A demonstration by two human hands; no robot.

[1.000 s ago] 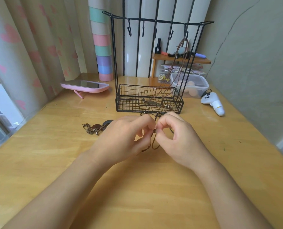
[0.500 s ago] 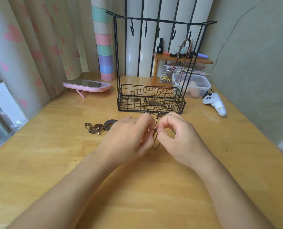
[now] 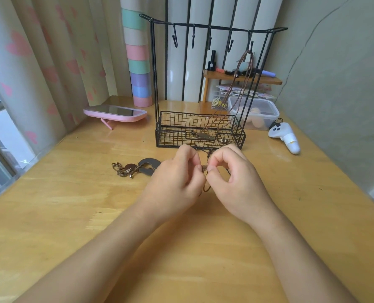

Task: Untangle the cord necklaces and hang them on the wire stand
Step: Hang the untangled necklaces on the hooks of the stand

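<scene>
The left hand [image 3: 175, 182] and right hand [image 3: 236, 178] meet over the tabletop [image 3: 181, 259], just in front of the wire stand [image 3: 203, 31]. Each pinches the tangled cord [image 3: 205, 169] between thumb and forefinger, the tips nearly touching, likely so that a small knot can be teased apart with short pulls. A loop of cord dangles below the pinch. The pendants [image 3: 138, 168] lie on the tabletop to the left — probably to keep their weight off the knot. One necklace [image 3: 245, 62] already hangs from the stand's far-right hook [image 3: 250, 45] — its charm [image 3: 204, 136] rests in the basket [image 3: 173, 127].
</scene>
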